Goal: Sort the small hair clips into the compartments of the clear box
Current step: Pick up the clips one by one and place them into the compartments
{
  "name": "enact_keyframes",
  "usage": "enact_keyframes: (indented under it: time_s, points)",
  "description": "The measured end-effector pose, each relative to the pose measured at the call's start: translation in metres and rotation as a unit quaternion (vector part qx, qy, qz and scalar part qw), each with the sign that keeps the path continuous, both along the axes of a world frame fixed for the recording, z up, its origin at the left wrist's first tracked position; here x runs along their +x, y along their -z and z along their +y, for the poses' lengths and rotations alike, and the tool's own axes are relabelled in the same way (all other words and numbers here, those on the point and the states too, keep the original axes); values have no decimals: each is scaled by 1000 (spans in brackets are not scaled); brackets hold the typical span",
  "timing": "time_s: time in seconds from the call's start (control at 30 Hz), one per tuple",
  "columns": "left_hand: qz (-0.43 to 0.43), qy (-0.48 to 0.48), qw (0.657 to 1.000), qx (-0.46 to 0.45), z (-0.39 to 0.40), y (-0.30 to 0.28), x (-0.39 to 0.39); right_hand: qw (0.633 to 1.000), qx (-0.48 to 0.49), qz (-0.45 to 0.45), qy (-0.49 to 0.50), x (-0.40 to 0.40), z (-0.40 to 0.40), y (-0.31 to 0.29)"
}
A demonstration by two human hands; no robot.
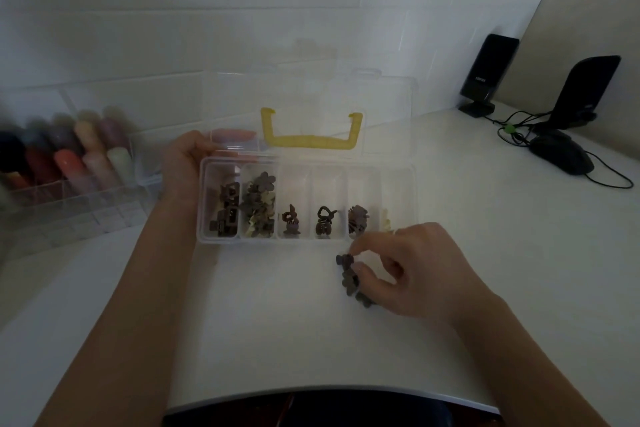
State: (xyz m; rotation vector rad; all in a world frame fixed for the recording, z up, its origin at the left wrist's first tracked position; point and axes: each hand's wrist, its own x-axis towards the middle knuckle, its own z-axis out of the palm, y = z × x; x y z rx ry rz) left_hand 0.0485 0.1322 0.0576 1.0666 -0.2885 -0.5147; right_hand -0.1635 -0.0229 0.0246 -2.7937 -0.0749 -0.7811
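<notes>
Right hand [412,274] beside box [207,204] edge.

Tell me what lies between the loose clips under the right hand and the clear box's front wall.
Only bare white table separates the loose clips from the clear box in the head view.

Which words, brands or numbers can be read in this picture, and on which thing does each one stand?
Left speaker: a small pale brand mark on its front, too blurred to read with certainty.
Right speaker: a faint mark near its base, too small to read.
Clear box, its yellow handle, the hair clips, the mouse and the left-side organizer: no text visible.
</notes>
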Motion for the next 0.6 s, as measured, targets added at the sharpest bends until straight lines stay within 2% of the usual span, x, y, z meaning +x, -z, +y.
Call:
enact_keyframes:
  time_s: [0.2,0.6]
  points:
    - [-3,4,1000,7,-1,1,1,992,-89,79,43,-8,5,11]
    - [-13,5,1000,7,-2,3,4,994,-50,74,66,-6,6,13]
